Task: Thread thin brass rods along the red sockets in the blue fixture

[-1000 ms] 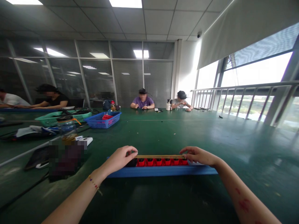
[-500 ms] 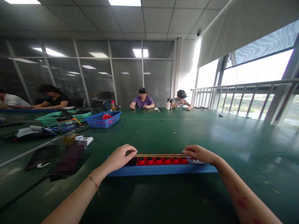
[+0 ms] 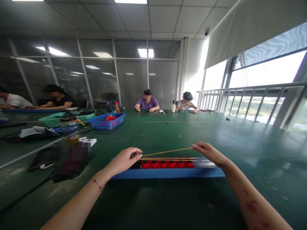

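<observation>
A long blue tray (image 3: 168, 173) lies across the green table in front of me, with a row of several red cups (image 3: 163, 164) in it. Thin yellowish sticks (image 3: 172, 159) rest lengthwise over the cups. My right hand (image 3: 203, 150) pinches the right end of one thin stick (image 3: 168, 151), raised above the tray and sloping down to the left. At the tray's left end, my left hand (image 3: 128, 158) has its fingers pinched at the stick's lower end, beside a black part (image 3: 136, 164). A shiny grey piece (image 3: 205, 163) lies at the tray's right end.
Left on the green table (image 3: 153, 204) are a dark pouch (image 3: 70, 161), a glass jar (image 3: 70, 129), a blue basket (image 3: 106, 122) and a green basket (image 3: 54, 119). Two people sit across the table; two more sit at the far left.
My right hand has risen from the tray, lifting the right end of one stick. My left hand has stayed near the tray's left end. The view has shifted slightly.
</observation>
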A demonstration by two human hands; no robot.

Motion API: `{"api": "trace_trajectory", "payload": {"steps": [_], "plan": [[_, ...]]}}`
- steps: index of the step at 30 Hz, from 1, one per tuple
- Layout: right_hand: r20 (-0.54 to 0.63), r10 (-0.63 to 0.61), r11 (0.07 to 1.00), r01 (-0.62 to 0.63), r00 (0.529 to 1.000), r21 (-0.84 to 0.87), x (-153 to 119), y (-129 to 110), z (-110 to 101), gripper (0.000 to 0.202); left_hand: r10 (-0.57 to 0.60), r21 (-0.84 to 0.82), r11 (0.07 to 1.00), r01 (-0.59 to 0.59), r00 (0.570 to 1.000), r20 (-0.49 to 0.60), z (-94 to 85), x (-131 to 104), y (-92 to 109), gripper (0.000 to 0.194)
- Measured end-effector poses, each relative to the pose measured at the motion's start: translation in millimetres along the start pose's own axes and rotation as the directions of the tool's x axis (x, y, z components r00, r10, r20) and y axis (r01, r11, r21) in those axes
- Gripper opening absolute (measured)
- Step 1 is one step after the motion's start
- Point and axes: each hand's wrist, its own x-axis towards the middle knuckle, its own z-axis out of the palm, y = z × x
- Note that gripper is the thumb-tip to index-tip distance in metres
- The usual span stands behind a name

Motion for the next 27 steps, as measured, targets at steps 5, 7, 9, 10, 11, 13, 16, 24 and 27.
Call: {"api": "trace_trajectory", "payload": {"steps": [5,7,9,10,11,13,16,24,27], "plan": [[-0.151,0.103,0.995,-0.100,0.983,0.024,1.4,23.5,-15.7,0.049,0.010,0.006,1.000,-0.009,0.995,-0.096,-7.8,1.4,-3.4,0.041],[-0.166,0.129,0.992,-0.129,0.978,0.012,5.2,33.2,-16.1,0.051,0.027,0.032,0.999,-0.023,0.990,-0.139,-13.0,1.9,-4.2,0.040],[-0.138,0.132,0.991,-0.134,0.982,-0.003,11.6,40.7,-11.2,0.052,0.042,0.073,0.997,-0.031,0.986,-0.159,-18.3,2.4,-4.7,0.039],[-0.114,0.126,0.992,-0.128,0.986,-0.014,15.5,43.3,-7.4,0.052,0.047,0.093,0.995,-0.033,0.987,-0.155,-20.9,2.5,-4.9,0.039],[-0.087,0.116,0.993,-0.119,0.989,-0.028,19.6,45.2,-3.1,0.051,0.049,0.109,0.993,-0.034,0.989,-0.141,-23.3,2.4,-5.1,0.039],[-0.034,0.092,0.993,-0.094,0.995,-0.066,28.3,47.4,5.2,0.050,0.050,0.128,0.991,-0.040,0.996,-0.080,-27.7,1.5,-5.4,0.039],[0.062,0.045,0.985,-0.033,0.997,-0.172,40.7,49.0,14.1,0.041,0.033,0.126,0.991,-0.039,0.998,0.049,-32.5,-1.4,-5.5,0.039],[0.191,0.045,0.837,0.067,0.981,-0.544,65.1,57.6,30.8,0.018,-0.043,0.088,0.996,0.024,0.975,0.218,-34.9,-6.0,-6.5,0.039],[0.183,0.048,0.803,0.071,0.982,-0.592,66.1,58.2,35.0,0.026,-0.040,0.071,0.997,0.025,0.975,0.220,-35.9,-4.9,-5.9,0.037]]}}
